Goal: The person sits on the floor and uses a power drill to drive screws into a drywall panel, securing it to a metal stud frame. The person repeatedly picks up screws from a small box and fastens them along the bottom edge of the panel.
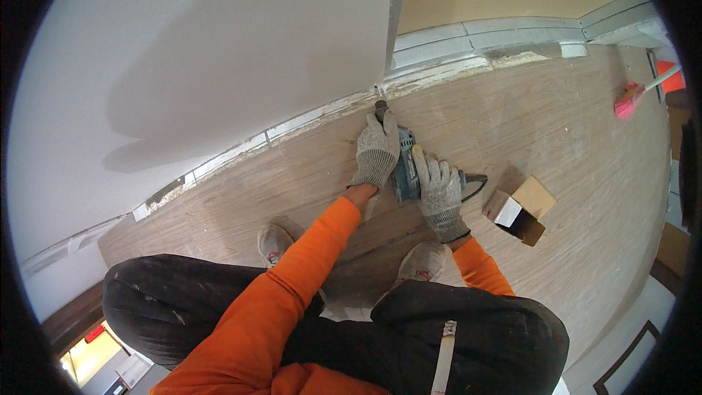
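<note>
My left hand (376, 150), in a grey knit glove, is closed around the dark front (381, 106) of a grey-blue power tool (406, 175) lying along the floor. My right hand (442, 197), gloved the same way with pale fingertips, grips the tool's rear body, where a black cord loops out. The tool's front points at the foot of the white wall's corner edge (379, 90); whether it touches cannot be told. A chipped strip of pale rubble and white edging (285, 129) runs along the wall base.
An open cardboard box (532, 197) stands on the wood-look floor (570, 139) right of my hands. A pink-headed brush (627, 102) is at far right. My knees and shoes fill the lower view. Beyond the corner, ridged grey skirting (526, 31) lines a yellow wall.
</note>
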Motion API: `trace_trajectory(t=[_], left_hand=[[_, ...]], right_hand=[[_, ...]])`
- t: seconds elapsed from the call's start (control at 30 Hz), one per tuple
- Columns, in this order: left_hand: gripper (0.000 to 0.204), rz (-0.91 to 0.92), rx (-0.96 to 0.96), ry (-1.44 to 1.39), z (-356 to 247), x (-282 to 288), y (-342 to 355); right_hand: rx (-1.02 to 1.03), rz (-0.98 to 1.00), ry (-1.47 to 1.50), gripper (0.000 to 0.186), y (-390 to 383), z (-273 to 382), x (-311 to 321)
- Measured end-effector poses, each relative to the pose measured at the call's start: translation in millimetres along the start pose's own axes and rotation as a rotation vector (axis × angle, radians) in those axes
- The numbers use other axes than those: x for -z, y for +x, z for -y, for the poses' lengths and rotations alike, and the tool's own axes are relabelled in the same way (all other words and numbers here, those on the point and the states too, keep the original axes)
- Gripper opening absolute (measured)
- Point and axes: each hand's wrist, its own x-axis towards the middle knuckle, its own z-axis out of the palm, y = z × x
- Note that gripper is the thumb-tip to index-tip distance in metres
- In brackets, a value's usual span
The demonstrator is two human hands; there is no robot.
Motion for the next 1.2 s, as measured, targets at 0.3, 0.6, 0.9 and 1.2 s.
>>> trace_trajectory(t=[0.3, 0.6, 0.9, 1.2], left_hand=[[0.050, 0.029, 0.058, -0.037, -12, 11, 2], [0.050, 0.008, 0.172, -0.181, -16, 15, 9], [0.070, -0.040, 0.158, -0.241, 6, -3, 15], [0.067, -0.017, 0.241, -0.254, -11, 9, 14]], right_hand=[[-0.009, -0.006, -0.040, 0.088, 5, -2, 0], [-0.002, -0.029, 0.016, 0.084, 8, -6, -3], [0.006, -0.036, -0.015, 0.087, 12, -2, -4], [0.027, -0.058, -0.010, 0.090, 10, -6, 0]])
